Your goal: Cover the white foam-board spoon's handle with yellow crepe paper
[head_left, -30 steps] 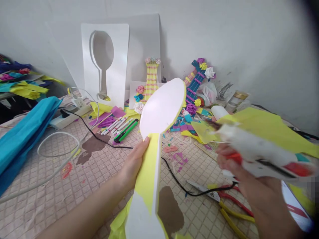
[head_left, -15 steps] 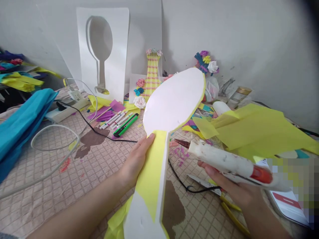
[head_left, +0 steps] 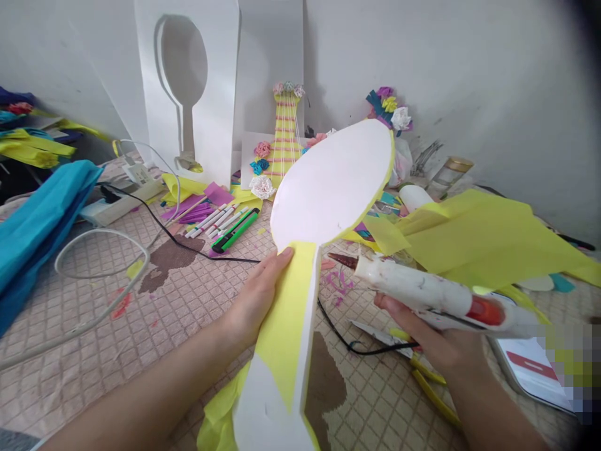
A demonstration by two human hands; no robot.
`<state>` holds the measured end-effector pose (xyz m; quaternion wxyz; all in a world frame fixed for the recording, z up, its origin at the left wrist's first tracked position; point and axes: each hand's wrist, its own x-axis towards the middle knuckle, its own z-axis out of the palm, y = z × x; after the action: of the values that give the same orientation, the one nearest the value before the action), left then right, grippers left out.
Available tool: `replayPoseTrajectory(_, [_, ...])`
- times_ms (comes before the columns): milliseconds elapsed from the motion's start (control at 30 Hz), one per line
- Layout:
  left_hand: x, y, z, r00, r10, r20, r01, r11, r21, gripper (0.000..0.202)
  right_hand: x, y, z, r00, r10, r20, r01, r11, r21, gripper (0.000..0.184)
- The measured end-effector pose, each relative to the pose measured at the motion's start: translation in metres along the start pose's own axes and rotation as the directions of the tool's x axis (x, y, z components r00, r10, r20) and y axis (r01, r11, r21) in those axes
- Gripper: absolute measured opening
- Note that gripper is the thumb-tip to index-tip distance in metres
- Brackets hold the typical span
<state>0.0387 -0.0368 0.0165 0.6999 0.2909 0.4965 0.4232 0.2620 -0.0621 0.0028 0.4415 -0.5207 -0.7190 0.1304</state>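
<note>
My left hand (head_left: 258,291) is closed around the neck of a white foam cutout (head_left: 333,181) with a broad oval head, its thumb lying on the front. Yellow crepe paper (head_left: 286,326) covers part of the neck and runs along the cutout's edge. In my right hand (head_left: 427,332) is a white hot glue gun (head_left: 422,288), whose brown nozzle points left at the neck's right edge, just below the oval head. I cannot tell whether the nozzle touches the foam. The lower end of the cutout runs out of view.
Yellow-handled scissors (head_left: 432,388) and a phone (head_left: 530,366) lie at the right. Behind are yellow crepe sheets (head_left: 474,235), markers (head_left: 213,219), a green cutter (head_left: 235,230) and a decorated yellow model (head_left: 285,134). A power strip (head_left: 119,203) with cables and blue crepe paper (head_left: 42,225) sit left.
The glue gun's nozzle has come slightly closer to the foam neck. The view has shifted a little, and both hands keep their holds.
</note>
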Motion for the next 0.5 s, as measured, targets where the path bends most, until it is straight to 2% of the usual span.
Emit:
replayPoseTrajectory(67, [0.0, -0.001, -0.001, 1.0, -0.005, 0.031, 0.005, 1.0, -0.01, 0.035, 0.001, -0.003, 0.0, 1.0, 0.002, -0.014, -0.002, 1.0, -0.006, 0.01])
replayPoseTrajectory(267, [-0.002, 0.001, 0.001, 0.999, -0.032, 0.034, 0.033, 0.999, -0.012, 0.036, 0.006, -0.024, 0.007, 0.995, 0.093, -0.036, -0.086, 0.985, 0.147, 0.004])
replayPoseTrajectory(400, [-0.003, 0.002, 0.002, 0.998, -0.059, -0.026, 0.058, 0.998, -0.04, 0.032, 0.006, -0.024, 0.007, 0.994, 0.109, -0.007, -0.107, 0.984, 0.145, 0.005])
replayPoseTrajectory(500, [-0.003, 0.001, 0.002, 0.998, -0.061, -0.015, 0.06, 0.995, -0.075, 0.03, 0.004, -0.022, 0.008, 0.992, 0.125, 0.009, -0.124, 0.981, 0.149, 0.004])
